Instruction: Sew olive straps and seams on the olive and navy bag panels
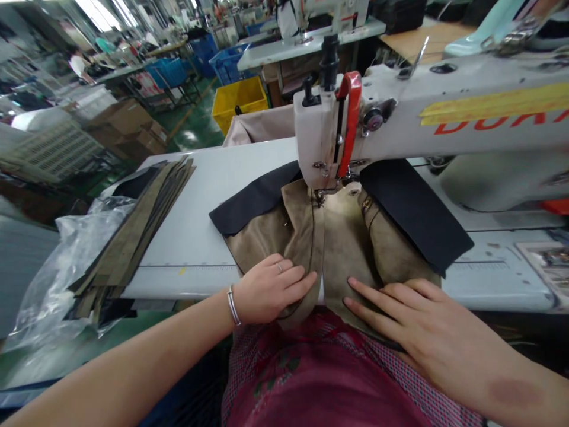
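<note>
Brown leather-like garment pieces (pixel 347 237) with dark navy lining panels (pixel 413 207) lie under the needle and presser foot (pixel 319 197) of a white sewing machine (pixel 315 136). A slit parts the brown material toward my body. My left hand (pixel 275 287), wearing a ring and a bracelet, rests on the piece left of the slit, fingers slightly bent and pressing down; its thumb is hidden. On the right piece, my right hand (pixel 409 308) lies with fingers stretched and spread, the index and middle fingertips near the slit.
Stacked brown and dark strips (pixel 137 237) lie on the left of the white machine table (pixel 204 178), over clear plastic (pixel 75 249). Behind stand a yellow crate (pixel 240 101), blue crates (pixel 229 62) and cardboard boxes (pixel 128 124). A person (pixel 80 64) is far off at left.
</note>
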Available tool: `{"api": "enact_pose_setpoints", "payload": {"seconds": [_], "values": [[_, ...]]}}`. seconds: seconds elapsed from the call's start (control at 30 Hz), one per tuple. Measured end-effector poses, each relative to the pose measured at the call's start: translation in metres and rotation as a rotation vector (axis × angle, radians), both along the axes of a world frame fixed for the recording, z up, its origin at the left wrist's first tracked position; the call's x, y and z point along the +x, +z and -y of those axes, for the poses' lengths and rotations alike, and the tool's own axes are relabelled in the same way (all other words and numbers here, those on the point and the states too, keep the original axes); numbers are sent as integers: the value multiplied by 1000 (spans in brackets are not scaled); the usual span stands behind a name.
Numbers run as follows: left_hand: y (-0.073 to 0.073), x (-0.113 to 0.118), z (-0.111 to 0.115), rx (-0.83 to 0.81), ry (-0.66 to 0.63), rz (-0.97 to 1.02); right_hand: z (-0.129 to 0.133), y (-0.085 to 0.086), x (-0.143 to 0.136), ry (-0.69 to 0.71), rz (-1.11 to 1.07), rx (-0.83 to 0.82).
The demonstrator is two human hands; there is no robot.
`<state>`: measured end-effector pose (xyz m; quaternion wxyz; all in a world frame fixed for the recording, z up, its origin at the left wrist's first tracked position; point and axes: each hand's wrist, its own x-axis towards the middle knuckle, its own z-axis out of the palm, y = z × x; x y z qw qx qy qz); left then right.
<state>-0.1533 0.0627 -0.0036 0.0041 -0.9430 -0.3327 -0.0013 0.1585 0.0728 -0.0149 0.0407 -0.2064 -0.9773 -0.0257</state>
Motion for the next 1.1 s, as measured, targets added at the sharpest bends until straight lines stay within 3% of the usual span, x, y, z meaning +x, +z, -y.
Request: {"api": "enact_pose_setpoints", "payload": {"seconds": [0.1,0.23,0.43,0.6,0.8,1.03,1.1], "values": [[24,15,-13,-267,88,224,0,3,-2,2,-7,-3],[44,23,-25,-514,336,515,-2,6,-2,14,-24,8],[37,20,-31,-603,549,540,-3,8,-2,28,-1,-21],[34,9,-41,-676,829,551,-5,10,-1,37,27,-33],[34,8,-52,-806,759,667,-7,13,-1,50,50,-39],[44,12,-48,-728,850,416,-8,17,-2,51,74,-35],[45,12,-47,-707,825,374,-8,16,-2,51,54,-22]]}}
